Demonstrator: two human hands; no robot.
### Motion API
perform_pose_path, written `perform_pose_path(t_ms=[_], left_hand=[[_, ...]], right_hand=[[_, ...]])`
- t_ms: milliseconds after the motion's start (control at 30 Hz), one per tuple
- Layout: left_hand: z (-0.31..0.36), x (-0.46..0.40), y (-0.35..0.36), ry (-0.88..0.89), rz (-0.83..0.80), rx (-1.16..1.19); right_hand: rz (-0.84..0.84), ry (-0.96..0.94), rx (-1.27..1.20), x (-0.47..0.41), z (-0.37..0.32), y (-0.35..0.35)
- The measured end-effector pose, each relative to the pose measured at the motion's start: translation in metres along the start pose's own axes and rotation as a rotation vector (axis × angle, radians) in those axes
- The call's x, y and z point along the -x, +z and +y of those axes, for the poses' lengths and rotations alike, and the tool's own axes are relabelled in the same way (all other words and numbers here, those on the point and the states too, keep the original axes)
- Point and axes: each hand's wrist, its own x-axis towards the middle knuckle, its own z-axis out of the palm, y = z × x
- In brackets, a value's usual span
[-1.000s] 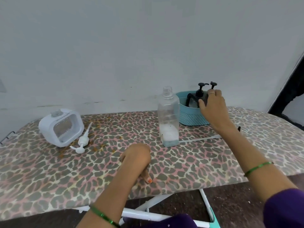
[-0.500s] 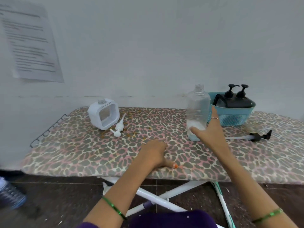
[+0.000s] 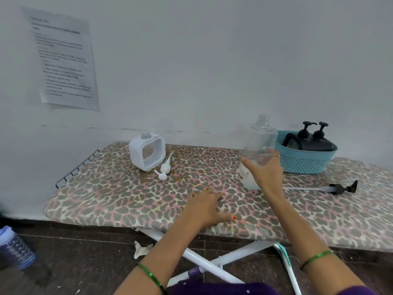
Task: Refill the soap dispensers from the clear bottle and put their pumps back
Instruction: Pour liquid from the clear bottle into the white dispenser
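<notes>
A tall clear bottle [image 3: 259, 143] with no cap stands on the leopard-print board [image 3: 119, 194], a little liquid at its bottom. My right hand [image 3: 263, 173] wraps its lower half. A white square dispenser [image 3: 147, 151] stands at the back left with its neck bare, and its white pump [image 3: 165, 168] lies beside it. Two black dispensers [image 3: 312, 141] with pumps on sit in a teal basket [image 3: 304, 159]. A black pump with a long tube [image 3: 331, 189] lies on the board to the right. My left hand [image 3: 207, 206] rests flat near the front edge.
A printed paper sheet [image 3: 63, 60] hangs on the wall at left. A blue bottle [image 3: 14, 249] stands on the dark floor at lower left. A wire rack [image 3: 76, 168] ends the board's left side. White crossed legs [image 3: 212, 265] show under the board.
My right hand left the basket, swung left and closed around the clear bottle. The view shifted left and lower, so the wall sheet and floor came in. My left hand stayed on the board.
</notes>
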Motion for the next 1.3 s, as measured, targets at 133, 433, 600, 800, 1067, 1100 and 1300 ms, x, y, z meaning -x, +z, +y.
perform_pose_path(t_ms=[133,433,600,800,1067,1100,1300], left_hand=[[-0.012,0.004,-0.003,-0.030,0.086,0.085],[-0.097,0.021,-0.053,-0.367,0.942,0.308],[-0.154,-0.008,-0.081,-0.555,0.880,0.480],[-0.182,-0.037,-0.080,-0.574,0.637,0.617],[-0.161,-0.028,-0.100,-0.534,1.046,0.715],[-0.153,-0.021,-0.108,-0.494,1.141,0.707],[-0.085,0.026,-0.099,-0.270,1.209,0.766]], right_hand=[[-0.104,-0.054,-0.058,0.018,-0.010,0.014],[-0.214,-0.076,-0.094,0.043,0.002,0.037],[-0.207,-0.063,-0.156,0.047,0.006,0.032],[-0.227,-0.065,-0.167,0.049,0.008,0.031],[-0.223,-0.055,-0.110,0.049,0.011,0.033],[-0.218,-0.047,-0.101,0.049,0.011,0.033],[-0.201,-0.061,-0.077,0.051,0.009,0.034]])
